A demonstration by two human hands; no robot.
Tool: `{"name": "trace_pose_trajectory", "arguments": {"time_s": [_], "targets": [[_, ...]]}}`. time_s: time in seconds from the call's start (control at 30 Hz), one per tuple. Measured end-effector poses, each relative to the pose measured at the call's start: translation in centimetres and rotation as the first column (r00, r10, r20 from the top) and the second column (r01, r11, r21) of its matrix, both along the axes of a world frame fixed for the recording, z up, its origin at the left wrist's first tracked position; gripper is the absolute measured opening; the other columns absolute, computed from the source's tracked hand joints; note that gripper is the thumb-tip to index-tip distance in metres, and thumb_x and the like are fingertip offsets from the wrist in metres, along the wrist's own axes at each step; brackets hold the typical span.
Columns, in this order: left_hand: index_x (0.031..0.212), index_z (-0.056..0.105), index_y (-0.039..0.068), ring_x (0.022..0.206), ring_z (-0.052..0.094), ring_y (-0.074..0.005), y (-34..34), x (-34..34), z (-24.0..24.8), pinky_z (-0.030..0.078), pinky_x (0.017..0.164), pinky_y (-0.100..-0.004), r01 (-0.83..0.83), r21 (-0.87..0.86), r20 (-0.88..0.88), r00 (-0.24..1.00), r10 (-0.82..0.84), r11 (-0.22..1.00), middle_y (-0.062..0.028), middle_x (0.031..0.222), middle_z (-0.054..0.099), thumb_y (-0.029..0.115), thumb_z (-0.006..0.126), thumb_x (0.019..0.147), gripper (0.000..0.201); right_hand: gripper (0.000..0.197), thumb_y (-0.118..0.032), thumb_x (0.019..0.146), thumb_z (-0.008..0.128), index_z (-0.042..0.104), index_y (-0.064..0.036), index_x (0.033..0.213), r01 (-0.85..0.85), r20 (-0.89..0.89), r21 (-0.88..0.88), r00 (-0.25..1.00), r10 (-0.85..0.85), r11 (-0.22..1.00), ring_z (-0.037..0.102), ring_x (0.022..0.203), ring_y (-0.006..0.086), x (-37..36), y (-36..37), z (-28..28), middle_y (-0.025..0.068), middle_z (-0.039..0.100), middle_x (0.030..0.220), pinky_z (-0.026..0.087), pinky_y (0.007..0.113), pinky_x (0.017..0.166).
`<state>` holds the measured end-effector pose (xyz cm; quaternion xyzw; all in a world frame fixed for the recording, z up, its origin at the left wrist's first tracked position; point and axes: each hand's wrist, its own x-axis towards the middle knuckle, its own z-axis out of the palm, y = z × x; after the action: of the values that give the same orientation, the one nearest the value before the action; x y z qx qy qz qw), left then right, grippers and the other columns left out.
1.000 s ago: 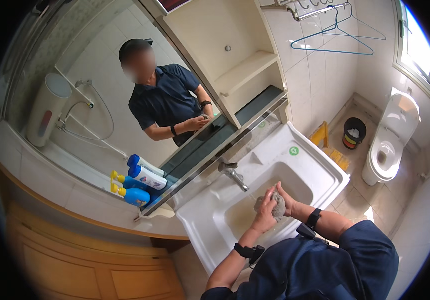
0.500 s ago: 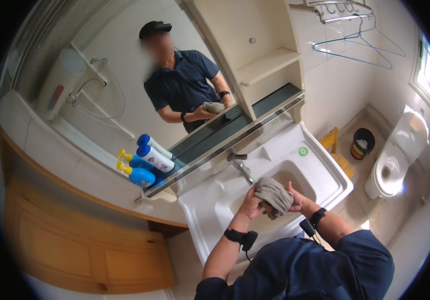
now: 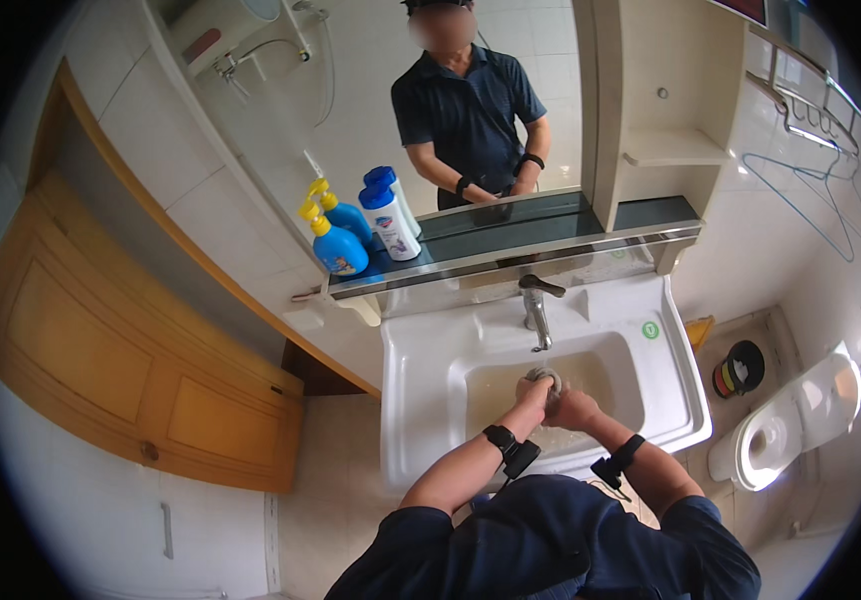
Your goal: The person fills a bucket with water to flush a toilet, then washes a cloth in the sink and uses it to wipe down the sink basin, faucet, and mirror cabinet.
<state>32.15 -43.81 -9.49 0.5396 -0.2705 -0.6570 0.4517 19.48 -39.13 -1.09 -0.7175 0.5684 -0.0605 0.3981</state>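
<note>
Low over the white washbasin (image 3: 412, 400), both hands are closed round a bunched grey cloth (image 3: 545, 375). Its far end sticks out between them, and the rest is hidden by the fingers. My left hand (image 3: 532, 396) grips it from the left. From the right, my right hand (image 3: 574, 408) is wrapped round it, close against the left. Cloudy water (image 3: 495, 388) lies in the basin beneath, its surface rippled near the hands. Just beyond the cloth stands the metal tap (image 3: 537, 312), its spout pointing down toward it.
Blue pump bottles (image 3: 338, 248) and white bottles with blue caps (image 3: 390, 225) stand on a dark shelf (image 3: 510, 237) below the mirror. A toilet (image 3: 765, 445) and a black bucket (image 3: 740, 368) are at the right. Left of me is a wooden door (image 3: 140, 350).
The cloth, held up and spread wider before, is now lower over the basin and squeezed between closer hands. My view has turned, so the basin appears straighter.
</note>
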Motion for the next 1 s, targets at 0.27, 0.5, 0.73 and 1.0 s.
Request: {"name": "trace_pose_trajectory", "arguments": {"time_s": [0.27,0.5,0.73,1.0], "targets": [[0.098,0.063,0.005,0.080,0.065,-0.0187,1.2,2.8,2.6,0.051,0.069,-0.0343,0.380,0.151,-0.055,0.925,-0.376,0.912,-0.0078,0.094,0.066,0.020,0.071,0.075,0.028,0.055,-0.028,0.067,0.082,0.062,-0.0031,0.112,-0.072,0.335,0.290,0.942,-0.031,0.954,0.063,0.082,0.0180,-2.4,-1.4,-5.5,0.0059,0.066,0.100,0.051,0.034,0.076],[0.117,0.058,0.011,0.104,0.061,-0.0191,1.1,5.4,8.8,0.048,0.086,-0.0352,0.459,-0.125,-0.310,0.824,-0.474,0.880,-0.0089,0.113,0.064,0.057,0.061,0.085,0.056,0.061,-0.027,0.070,0.080,0.056,0.0022,0.118,-0.310,0.797,0.529,0.500,-0.337,0.790,0.063,0.087,0.0209,-4.4,-0.5,0.4,0.0105,0.065,0.100,0.051,0.036,0.079],[0.128,0.052,0.009,0.123,0.049,-0.0392,0.2,3.3,12.8,0.042,0.103,-0.0527,0.337,-0.502,-0.630,0.489,-0.604,0.797,-0.0162,0.127,0.054,0.029,0.073,0.082,0.054,0.074,-0.049,0.072,0.078,0.053,0.0013,0.121,-0.662,0.899,0.401,0.152,-0.410,0.633,0.061,0.088,0.0206,-1.8,-0.4,-1.2,0.0093,0.063,0.100,0.050,0.032,0.077],[0.093,0.059,0.008,0.079,0.063,-0.0165,-0.9,1.7,9.8,0.053,0.071,-0.0308,0.369,-0.267,-0.132,0.901,-0.413,0.890,-0.0061,0.086,0.063,0.010,0.072,0.081,0.017,0.065,-0.055,0.073,0.076,0.062,-0.0021,0.109,-0.322,0.774,0.441,0.610,-0.173,0.838,0.061,0.083,0.0129,-3.1,-1.3,-0.8,0.0022,0.064,0.093,0.050,0.029,0.074]]}}
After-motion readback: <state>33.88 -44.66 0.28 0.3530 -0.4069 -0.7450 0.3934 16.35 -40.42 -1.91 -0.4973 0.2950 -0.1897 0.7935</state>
